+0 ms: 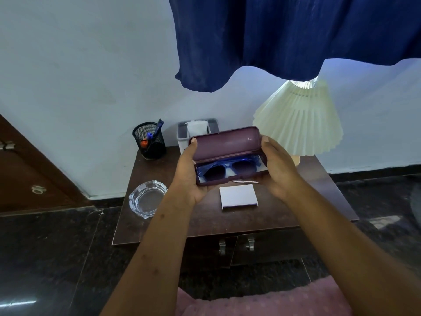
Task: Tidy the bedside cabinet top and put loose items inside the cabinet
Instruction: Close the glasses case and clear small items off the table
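Head view: grips case [225,142] by both ends with left hand [189,176] and right hand [276,169], equally near, lid raised, sunglasses [227,169] inside. Lies long axis left-right, above cabinet top [182,222], over card [238,196]. Likely shuts lid next; doors [262,247] below front edge, ashtray [147,198] at left edge.

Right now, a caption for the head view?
Left hand and right hand hold an open maroon hard-shell glasses case, blue-framed sunglasses inside, above the dark wooden bedside cabinet.
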Demonstrator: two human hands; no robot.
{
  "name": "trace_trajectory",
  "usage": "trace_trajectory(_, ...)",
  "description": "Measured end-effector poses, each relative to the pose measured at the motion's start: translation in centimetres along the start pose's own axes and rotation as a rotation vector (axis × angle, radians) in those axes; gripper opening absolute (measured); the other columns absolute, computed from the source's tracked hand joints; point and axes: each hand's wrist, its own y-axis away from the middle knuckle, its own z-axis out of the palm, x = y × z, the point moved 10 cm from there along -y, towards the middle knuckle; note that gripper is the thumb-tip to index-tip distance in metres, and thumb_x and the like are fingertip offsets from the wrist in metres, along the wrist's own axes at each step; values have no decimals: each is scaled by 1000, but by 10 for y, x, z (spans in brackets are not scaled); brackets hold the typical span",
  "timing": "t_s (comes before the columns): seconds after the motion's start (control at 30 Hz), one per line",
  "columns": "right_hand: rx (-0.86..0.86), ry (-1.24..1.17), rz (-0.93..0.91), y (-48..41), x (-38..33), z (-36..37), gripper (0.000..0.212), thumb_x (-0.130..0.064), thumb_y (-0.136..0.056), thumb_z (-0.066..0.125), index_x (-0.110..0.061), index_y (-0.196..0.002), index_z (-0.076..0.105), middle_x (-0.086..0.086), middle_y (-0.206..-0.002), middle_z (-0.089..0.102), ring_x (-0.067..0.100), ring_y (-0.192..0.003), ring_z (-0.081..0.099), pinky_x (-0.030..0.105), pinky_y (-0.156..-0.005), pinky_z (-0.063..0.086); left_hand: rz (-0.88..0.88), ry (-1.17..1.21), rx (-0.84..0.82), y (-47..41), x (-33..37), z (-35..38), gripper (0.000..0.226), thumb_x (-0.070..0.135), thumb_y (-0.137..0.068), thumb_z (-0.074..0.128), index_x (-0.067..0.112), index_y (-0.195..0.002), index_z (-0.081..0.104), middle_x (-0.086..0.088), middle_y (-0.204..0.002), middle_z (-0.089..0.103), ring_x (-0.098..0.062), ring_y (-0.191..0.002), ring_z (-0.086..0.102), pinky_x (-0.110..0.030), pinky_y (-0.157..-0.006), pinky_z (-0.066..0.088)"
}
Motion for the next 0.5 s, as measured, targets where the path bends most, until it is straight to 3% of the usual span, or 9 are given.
trace_trajectory(0.13, -3, -141, 96, -1, 9, 6, 35, -46, -97, 39, -24, -110, 63, 8, -111, 66, 25, -98, 63, 45, -62, 58, 77, 156, -92, -3, 12, 7, 49, 47, -81, 54, 14, -115, 63, -13, -101, 68, -34, -91, 66, -53, -86, 51)
trace_trajectory(0.27, -2, -222, 230, 2, 27, 12, 47, -55, -92, 40, -21, -116, 60, 11, -111, 67, 31, -99, 66, 41, -59, 58, 137, 196, -45, -4, 16, -1, 57, 63, -79, 48, 13, -102, 63, -12, -96, 69, -32, -87, 68, -52, -79, 54)
trace_trajectory(0.37, 22, -232, 224, 0, 29, 11, 40, -49, -93, 46, -19, -118, 57, 10, -110, 65, 29, -99, 64, 42, -57, 58, 150, 203, 29, -3, 16, -8, 61, 67, -79, 48, 12, -98, 65, -12, -92, 71, -30, -83, 70, -49, -75, 56)
trace_trajectory(0.43, -6, -241, 203, -2, 28, 14, 30, -39, -94, 49, -15, -104, 64, 8, -104, 65, 28, -99, 62, 44, -60, 59, 171, 216, 74, -2, 17, -12, 59, 66, -80, 48, 10, -84, 66, -11, -84, 72, -29, -78, 70, -46, -73, 57)
trace_trajectory(0.5, -32, -195, 163, -5, 25, 15, 22, -30, -92, 54, -12, -86, 64, 4, -89, 65, 24, -92, 61, 45, -66, 60, 193, 272, 84, -1, 18, -12, 56, 61, -83, 50, 11, -58, 56, -8, -68, 68, -26, -69, 66, -39, -74, 56)
